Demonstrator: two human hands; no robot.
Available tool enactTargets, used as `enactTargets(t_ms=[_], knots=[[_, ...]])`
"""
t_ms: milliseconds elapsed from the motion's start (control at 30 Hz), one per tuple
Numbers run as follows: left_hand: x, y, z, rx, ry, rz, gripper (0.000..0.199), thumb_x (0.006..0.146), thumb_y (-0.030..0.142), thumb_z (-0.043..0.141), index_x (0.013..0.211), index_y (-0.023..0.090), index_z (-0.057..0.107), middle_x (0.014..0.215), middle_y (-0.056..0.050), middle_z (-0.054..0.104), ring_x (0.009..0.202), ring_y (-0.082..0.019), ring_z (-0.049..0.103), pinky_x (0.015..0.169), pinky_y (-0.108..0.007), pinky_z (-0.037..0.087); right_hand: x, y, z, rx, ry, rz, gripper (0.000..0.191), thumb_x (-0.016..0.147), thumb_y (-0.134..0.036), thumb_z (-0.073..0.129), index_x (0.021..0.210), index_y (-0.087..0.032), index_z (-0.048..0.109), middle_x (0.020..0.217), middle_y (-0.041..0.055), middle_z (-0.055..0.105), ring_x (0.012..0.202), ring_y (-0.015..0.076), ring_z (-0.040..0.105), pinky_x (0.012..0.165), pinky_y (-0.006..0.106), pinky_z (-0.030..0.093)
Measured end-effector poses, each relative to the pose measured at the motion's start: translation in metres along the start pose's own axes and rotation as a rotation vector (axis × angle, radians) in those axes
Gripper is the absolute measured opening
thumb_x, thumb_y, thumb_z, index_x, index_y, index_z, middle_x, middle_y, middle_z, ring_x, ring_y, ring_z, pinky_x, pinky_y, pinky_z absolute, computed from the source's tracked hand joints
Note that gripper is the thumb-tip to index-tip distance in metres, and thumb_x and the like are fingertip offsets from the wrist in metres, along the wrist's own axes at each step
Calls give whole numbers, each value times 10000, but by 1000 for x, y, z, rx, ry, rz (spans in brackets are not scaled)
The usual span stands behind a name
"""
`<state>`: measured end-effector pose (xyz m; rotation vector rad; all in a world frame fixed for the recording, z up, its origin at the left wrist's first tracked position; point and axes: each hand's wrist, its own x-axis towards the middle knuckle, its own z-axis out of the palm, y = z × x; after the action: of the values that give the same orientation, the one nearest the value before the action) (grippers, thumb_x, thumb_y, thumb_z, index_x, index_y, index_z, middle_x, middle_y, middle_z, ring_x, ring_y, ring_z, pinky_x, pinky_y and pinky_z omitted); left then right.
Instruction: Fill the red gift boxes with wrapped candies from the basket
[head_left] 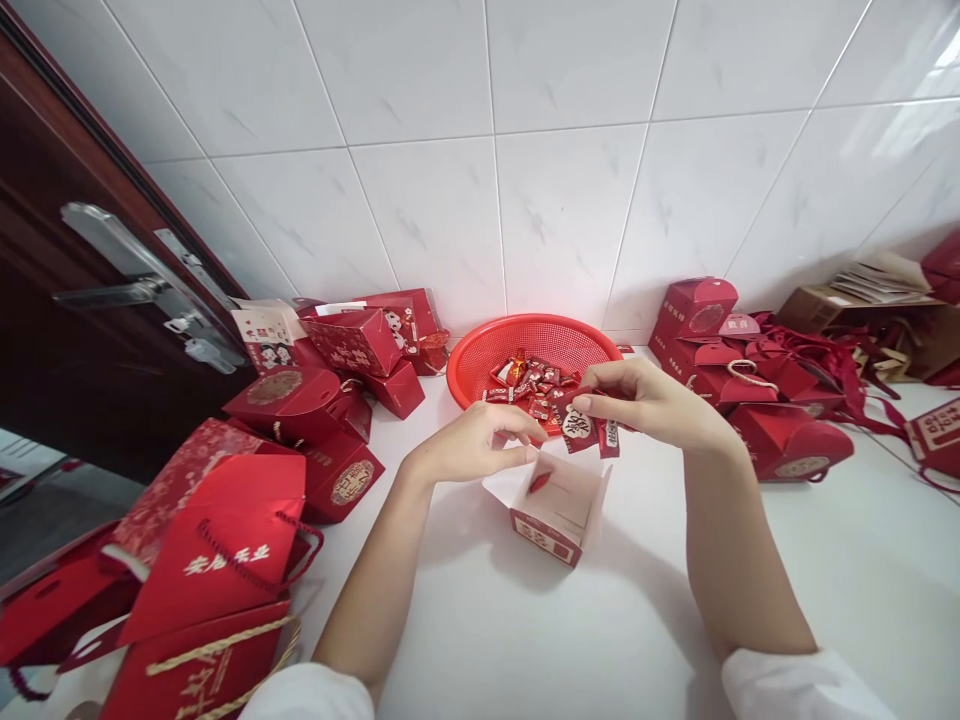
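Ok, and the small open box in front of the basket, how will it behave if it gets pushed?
The open box looks like thin card with little showing inside, so it's probably light and quick to slide on the smooth tabletop. Its low shape suggests sliding before tipping. The splayed flaps would likely bend if pressed.

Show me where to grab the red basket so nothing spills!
I'd take the red basket by its rim, left and right, coming from above. The rim curves all around, and the tiled wall crowds the back. Keep it level: it's open-topped, with little packets loose inside.
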<state>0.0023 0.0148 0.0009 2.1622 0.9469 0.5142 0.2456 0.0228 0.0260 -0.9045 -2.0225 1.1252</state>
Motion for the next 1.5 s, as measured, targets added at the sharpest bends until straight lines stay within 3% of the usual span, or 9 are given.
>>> enactTargets(t_ms=[133,233,333,467,667,933,1067,1300,1500], knots=[[-4,4,-5,72,21,-17,246,884,313,605,1039,186,747,1051,-62,736,953,-193,661,823,-274,508,2,3,4,-71,-101,2,323,883,-455,628,786,-152,681,673,9,603,588,111,482,520,242,360],[-9,7,-8,171,-66,-65,286,878,396,626,1050,201,744,1030,-57,712,906,-193,648,804,-286,493,5,6,8,-147,-228,7,322,890,-444,620,799,-143,691,690,15,629,606,118,506,545,249,378],[-14,7,-8,240,-148,-127,390,843,456,665,1145,215,713,1112,-65,683,990,-224,636,819,-300,484,7,8,13,-252,-316,17,304,891,-421,616,801,-144,703,676,8,628,584,111,488,537,248,359],[-17,5,-7,250,-190,-181,503,816,469,690,1247,211,651,1203,-79,654,1048,-238,616,847,-316,483,7,6,17,-281,-230,26,321,906,-444,589,811,-153,685,675,-1,607,592,110,479,546,247,350],[-18,8,-9,225,-199,-168,426,851,437,649,1209,206,647,1180,-68,669,1032,-225,616,817,-297,482,8,4,29,-311,-204,26,410,917,-518,549,714,-165,599,593,-33,494,534,88,392,507,239,297],[-18,11,-9,173,-224,-153,472,854,408,646,1284,217,616,1269,-78,648,1056,-221,610,855,-302,481,12,8,40,-444,-283,136,157,887,-234,545,765,-170,621,637,-15,574,568,108,466,531,243,321],[-19,12,-8,172,-243,-141,460,852,393,634,1277,216,618,1230,-71,660,1043,-218,611,846,-299,478,11,7,42,-435,-350,168,159,882,-287,587,821,-172,679,732,21,668,629,133,540,564,251,360],[-20,14,-5,218,-236,-264,467,826,440,631,1218,186,626,1129,-77,669,996,-225,626,790,-292,482,12,7,43,-306,-94,48,173,884,-241,540,754,-169,628,732,4,632,654,120,520,585,240,373],[-16,16,0,276,-298,-293,442,807,463,655,1141,174,652,1021,-70,664,932,-222,624,747,-285,461,14,6,49,-285,-162,26,155,827,-95,510,750,-171,621,709,-13,631,629,106,513,584,224,368]])
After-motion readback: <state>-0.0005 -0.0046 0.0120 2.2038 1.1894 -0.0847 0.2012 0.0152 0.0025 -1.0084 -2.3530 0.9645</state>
